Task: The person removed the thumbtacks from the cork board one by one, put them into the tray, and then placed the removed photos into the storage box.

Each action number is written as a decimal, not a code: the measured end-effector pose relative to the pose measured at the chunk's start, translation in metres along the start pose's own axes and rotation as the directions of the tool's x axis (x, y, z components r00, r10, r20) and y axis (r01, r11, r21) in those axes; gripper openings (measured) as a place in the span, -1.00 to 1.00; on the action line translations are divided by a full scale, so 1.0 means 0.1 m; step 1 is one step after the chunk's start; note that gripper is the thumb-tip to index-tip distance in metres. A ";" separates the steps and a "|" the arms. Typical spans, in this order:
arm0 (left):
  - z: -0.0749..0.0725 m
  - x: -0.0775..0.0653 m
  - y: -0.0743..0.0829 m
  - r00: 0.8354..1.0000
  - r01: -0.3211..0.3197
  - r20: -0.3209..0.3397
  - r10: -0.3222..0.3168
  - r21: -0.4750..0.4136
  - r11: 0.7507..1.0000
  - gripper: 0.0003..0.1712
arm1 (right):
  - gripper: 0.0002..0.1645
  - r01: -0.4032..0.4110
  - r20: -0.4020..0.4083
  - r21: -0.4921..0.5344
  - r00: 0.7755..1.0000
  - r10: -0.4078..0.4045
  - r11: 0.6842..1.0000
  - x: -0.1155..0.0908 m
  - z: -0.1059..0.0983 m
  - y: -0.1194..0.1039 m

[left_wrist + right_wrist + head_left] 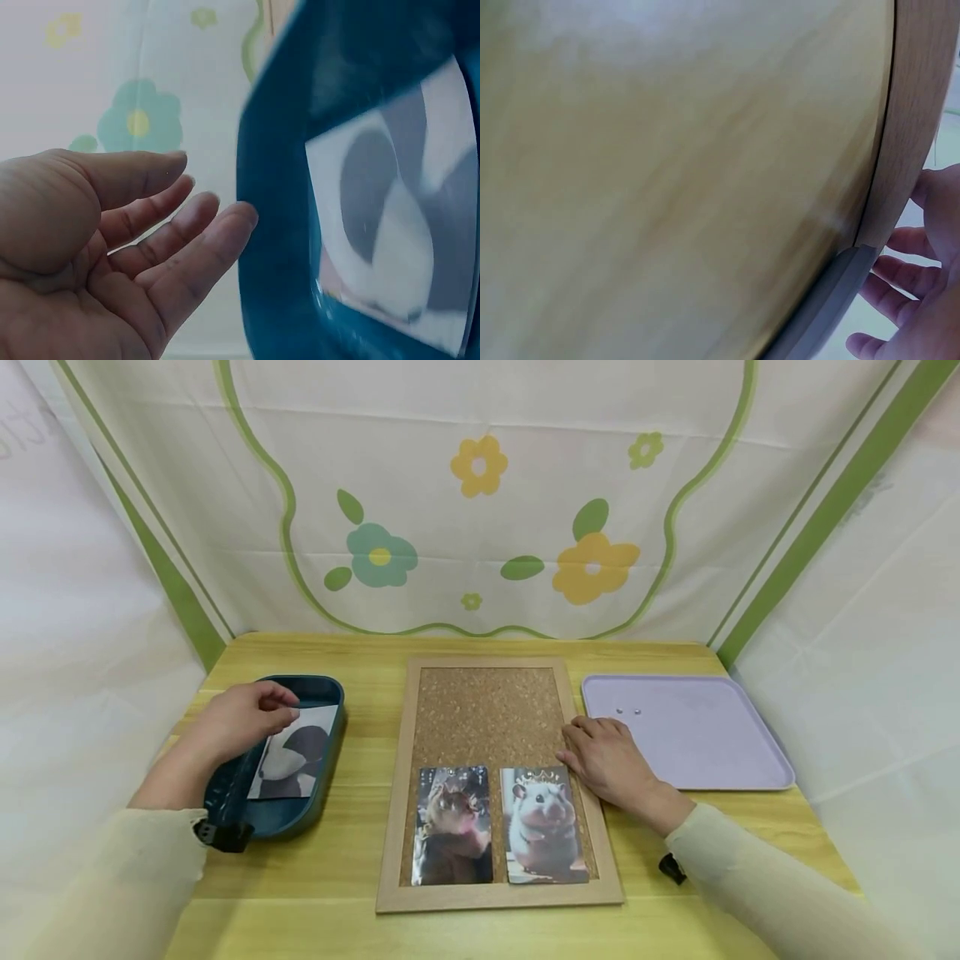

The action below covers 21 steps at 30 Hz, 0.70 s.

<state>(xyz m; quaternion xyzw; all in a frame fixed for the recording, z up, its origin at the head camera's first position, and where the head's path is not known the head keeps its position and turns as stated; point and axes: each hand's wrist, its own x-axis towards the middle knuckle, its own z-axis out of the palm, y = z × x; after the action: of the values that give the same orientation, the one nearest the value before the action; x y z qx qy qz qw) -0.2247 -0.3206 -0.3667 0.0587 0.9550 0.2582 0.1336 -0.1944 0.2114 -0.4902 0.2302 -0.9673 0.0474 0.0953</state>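
My left hand [251, 720] hovers over the dark blue tray [335, 760], its fingers loosely bent with nothing between thumb and fingertips. Inside that tray lies a grey and white picture card [296, 756], partly covered by the hand in the head view. On the right, my right hand [609, 762] rests with relaxed fingers against the right edge of the wood-framed cork board [491, 710]. Two picture cards lie side by side on the lower half of the cork: a dark animal card [452, 827] and a white hamster card [545, 827].
A lilac tray [697, 735] stands right of the board, with two tiny shiny pieces [628, 712] near its left edge. Everything sits on a yellow wood-grain table [360, 860]. A flowered cloth [480, 535] hangs behind, with white cloth on both sides.
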 end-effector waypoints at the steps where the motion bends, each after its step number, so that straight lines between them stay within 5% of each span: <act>1: 0.02 -0.01 0.05 1.000 -0.005 -0.009 0.005 0.008 1.000 -0.57 | -0.42 0.002 -0.001 0.000 1.000 -0.002 1.000 0.00 0.00 0.00; 11: 0.29 -0.08 0.45 0.995 -0.057 -0.081 0.057 0.009 0.998 -0.64 | -0.42 -0.009 0.013 0.003 1.000 0.009 1.000 0.00 0.00 -0.01; 21: 0.70 -0.16 0.77 0.972 -0.153 -0.162 0.171 0.113 0.982 -0.73 | -0.41 -0.010 0.008 0.005 1.000 0.010 1.000 -0.01 -0.01 -0.02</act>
<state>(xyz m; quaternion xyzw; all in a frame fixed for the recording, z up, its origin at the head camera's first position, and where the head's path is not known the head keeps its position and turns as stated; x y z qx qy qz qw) -0.1856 -0.2237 -0.3824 0.1209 0.9667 0.2242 0.0267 -0.1929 0.2102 -0.4893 0.2258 -0.9687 0.0494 0.0905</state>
